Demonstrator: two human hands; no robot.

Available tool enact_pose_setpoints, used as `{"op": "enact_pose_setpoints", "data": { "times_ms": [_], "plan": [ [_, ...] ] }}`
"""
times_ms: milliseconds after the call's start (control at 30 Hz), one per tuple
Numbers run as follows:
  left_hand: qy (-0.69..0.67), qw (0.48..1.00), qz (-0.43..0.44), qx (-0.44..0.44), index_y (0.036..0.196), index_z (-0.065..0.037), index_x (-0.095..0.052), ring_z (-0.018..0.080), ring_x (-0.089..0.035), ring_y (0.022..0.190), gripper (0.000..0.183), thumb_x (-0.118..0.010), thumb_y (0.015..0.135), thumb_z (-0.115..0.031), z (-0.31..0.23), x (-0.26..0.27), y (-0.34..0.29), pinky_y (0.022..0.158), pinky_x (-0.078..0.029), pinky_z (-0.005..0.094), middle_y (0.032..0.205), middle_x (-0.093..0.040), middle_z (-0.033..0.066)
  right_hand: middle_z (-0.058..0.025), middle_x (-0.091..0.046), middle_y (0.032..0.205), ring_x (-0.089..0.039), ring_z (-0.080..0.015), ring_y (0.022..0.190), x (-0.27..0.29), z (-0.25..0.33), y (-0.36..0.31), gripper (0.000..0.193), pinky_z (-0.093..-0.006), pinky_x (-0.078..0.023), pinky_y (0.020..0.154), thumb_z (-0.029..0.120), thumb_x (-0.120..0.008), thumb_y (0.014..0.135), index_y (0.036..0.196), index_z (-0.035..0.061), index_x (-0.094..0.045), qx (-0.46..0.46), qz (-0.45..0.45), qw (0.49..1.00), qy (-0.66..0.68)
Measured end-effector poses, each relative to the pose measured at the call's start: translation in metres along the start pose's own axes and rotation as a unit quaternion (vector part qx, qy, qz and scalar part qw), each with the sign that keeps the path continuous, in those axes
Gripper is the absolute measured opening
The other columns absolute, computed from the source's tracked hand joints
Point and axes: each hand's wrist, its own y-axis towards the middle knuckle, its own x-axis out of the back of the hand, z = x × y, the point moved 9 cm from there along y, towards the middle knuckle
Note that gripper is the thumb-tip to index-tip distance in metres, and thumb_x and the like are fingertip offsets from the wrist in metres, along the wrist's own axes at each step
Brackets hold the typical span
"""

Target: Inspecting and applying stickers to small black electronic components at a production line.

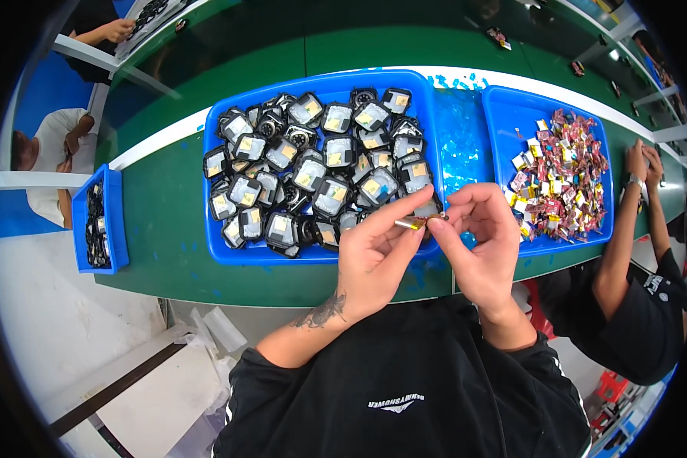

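- Part (411, 224), small, silvery-gold: probably light, fragile; best held by its edges.
- Left hand (375, 248) pinches it; right hand (482, 240) pinches near its 3 o'clock end.

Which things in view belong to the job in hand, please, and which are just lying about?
Likely belong:
small shiny part in the left hand, right hand beside it
black cases in the large blue tray
small pieces in the right blue tray

Likely just lying about:
blue scraps
loose clear plastic
stray packet
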Motion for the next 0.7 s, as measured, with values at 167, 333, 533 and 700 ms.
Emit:
{"op": "enact_pose_setpoints", "data": {
  "times_ms": [167,333,533,700],
  "plan": [
    [-0.003,1.000,0.006,0.009,0.139,0.003,-0.046,0.0122,-0.061,0.106,0.044,-0.051,0.095,0.005,0.001,0.002,0.003,0.092,-0.049,0.0249,0.115,-0.064,0.0112,-0.0005,-0.061,0.080,-0.051,-0.0021,0.066,0.003,-0.004,0.005,0.032,-0.0178,-0.040,0.057,-0.005,-0.072,0.080,0.107,0.0017,-0.055,-0.046,0.040,0.998,-0.001],
    [-0.009,1.000,0.008,-0.009,0.139,0.004,-0.043,0.0142,-0.061,0.108,0.046,-0.050,0.094,0.007,0.003,0.003,0.007,0.092,-0.048,0.0260,0.118,-0.063,0.0138,-0.0005,-0.061,0.082,-0.046,-0.0023,0.063,0.001,-0.006,0.010,0.036,-0.0178,-0.037,0.055,-0.006,-0.072,0.078,0.109,0.0033,-0.056,-0.058,0.058,0.995,-0.049],
    [-0.065,0.997,-0.033,-0.027,0.145,0.002,-0.030,0.0258,-0.061,0.113,0.057,-0.050,0.093,0.009,0.001,0.007,0.007,0.098,-0.051,0.0393,0.124,-0.059,0.0245,-0.0033,-0.060,0.094,-0.058,-0.0097,0.083,-0.010,0.000,0.009,0.041,-0.0232,-0.053,0.066,-0.007,-0.068,0.080,0.117,0.0029,-0.055,0.010,0.032,0.997,-0.064],
    [-0.122,0.990,-0.062,-0.021,0.143,-0.004,-0.028,0.0175,-0.061,0.111,0.056,-0.047,0.092,0.011,0.004,0.017,0.004,0.094,-0.048,0.0284,0.125,-0.059,0.0197,-0.0027,-0.059,0.097,-0.056,-0.0080,0.086,-0.026,0.007,0.020,0.043,-0.0208,-0.051,0.066,-0.009,-0.067,0.081,0.120,0.0039,-0.055,0.015,0.081,0.995,-0.062]
  ]
}}
